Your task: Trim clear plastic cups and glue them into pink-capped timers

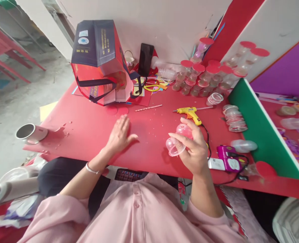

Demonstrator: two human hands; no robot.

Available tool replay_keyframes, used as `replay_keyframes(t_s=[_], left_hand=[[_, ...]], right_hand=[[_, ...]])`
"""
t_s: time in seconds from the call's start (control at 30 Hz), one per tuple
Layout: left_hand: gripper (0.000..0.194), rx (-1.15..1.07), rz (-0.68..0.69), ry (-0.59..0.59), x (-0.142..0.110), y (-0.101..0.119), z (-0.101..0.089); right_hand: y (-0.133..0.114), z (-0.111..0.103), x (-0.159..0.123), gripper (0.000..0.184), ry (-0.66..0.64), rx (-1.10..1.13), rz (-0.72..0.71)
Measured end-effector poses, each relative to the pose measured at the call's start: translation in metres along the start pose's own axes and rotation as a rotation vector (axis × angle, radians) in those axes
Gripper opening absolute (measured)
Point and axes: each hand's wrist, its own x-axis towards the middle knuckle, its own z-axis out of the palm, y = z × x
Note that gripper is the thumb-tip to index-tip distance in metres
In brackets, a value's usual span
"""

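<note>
My left hand (119, 135) is open over the red tabletop (144, 145), its fingers stretched out and nothing in it. Between the fingers of my right hand (196, 148) are two clear plastic domes (174, 147), dome lids by their look, held just above the table. Part of them is hidden by the fingers. Beyond that hand lies a yellow hot glue gun (190, 112) with a clear glue stick (205, 108) in its back. A red-and-white striped straw (148, 108) rests between the hands, farther back. Two red discs (111, 110) lie near the bag, beyond my left fingers.
At the back left stands a large dark-blue and red bag (96, 44), beside a phone (146, 59) and yellow scissors (151, 88). Several hourglass-shaped pieces with red discs (198, 68) fill the back right. Stacked lids (234, 118), a purple power strip (229, 160) and a mug (34, 132) edge the table.
</note>
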Motion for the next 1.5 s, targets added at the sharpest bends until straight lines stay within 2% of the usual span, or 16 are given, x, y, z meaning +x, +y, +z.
replay_keyframes(t_s=[0.07,0.1,0.17,0.27,0.33,0.43,0.57,0.7,0.87,0.93,1.03,1.1,1.2,1.27,1.37,1.5], left_hand=[[0.108,0.093,-0.199,0.069,0.006,-0.005,0.001],[0.112,0.116,-0.223,0.051,0.005,-0.004,0.004],[0.115,0.097,-0.101,-0.017,-0.001,0.011,0.010],[0.113,-0.028,0.260,-0.129,-0.007,0.043,0.021],[0.111,-0.064,0.331,-0.127,0.005,0.050,0.025],[0.099,-0.067,0.248,-0.160,0.043,0.036,0.029],[0.099,-0.035,0.168,-0.160,0.079,0.012,0.033],[0.094,0.033,0.197,-0.152,0.072,-0.001,0.030],[0.077,0.144,0.182,-0.069,0.063,-0.021,0.008],[0.060,0.196,0.177,-0.001,0.069,-0.020,0.003],[0.040,0.311,0.106,0.096,0.095,-0.010,0.003],[0.040,0.367,0.111,0.031,0.120,-0.003,0.006],[0.039,0.378,0.182,-0.181,0.155,0.001,0.010],[0.036,0.370,0.200,-0.226,0.167,0.001,0.010],[0.036,0.377,0.112,-0.167,0.169,-0.003,0.005],[0.034,0.437,-0.223,-0.103,0.160,-0.009,-0.004]], right_hand=[[0.004,-0.006,-0.002,0.025,0.041,-0.008,-0.024],[0.006,-0.009,-0.003,0.025,0.054,-0.006,-0.032],[0.008,-0.012,-0.005,0.026,0.065,-0.001,-0.034],[0.008,-0.014,-0.006,0.027,0.077,-0.006,-0.027],[0.007,-0.015,-0.007,0.028,0.075,-0.010,-0.025],[0.008,-0.018,-0.008,0.027,0.066,-0.020,-0.016],[0.011,-0.024,-0.013,0.028,0.090,-0.027,-0.007],[0.016,-0.027,-0.015,0.029,0.083,-0.031,-0.007],[0.020,-0.022,-0.013,0.030,0.066,-0.020,-0.010],[0.018,-0.018,-0.011,0.031,0.062,-0.010,-0.009],[0.013,-0.013,-0.008,0.031,0.058,-0.007,-0.017],[0.011,-0.013,-0.006,0.031,0.050,-0.013,-0.028],[0.012,-0.018,-0.008,0.032,0.039,-0.026,-0.032],[0.015,-0.021,-0.012,0.034,0.037,-0.031,-0.018],[0.020,-0.022,-0.016,0.034,0.040,-0.037,0.008],[0.021,-0.016,-0.014,0.031,0.042,-0.049,-0.006]])
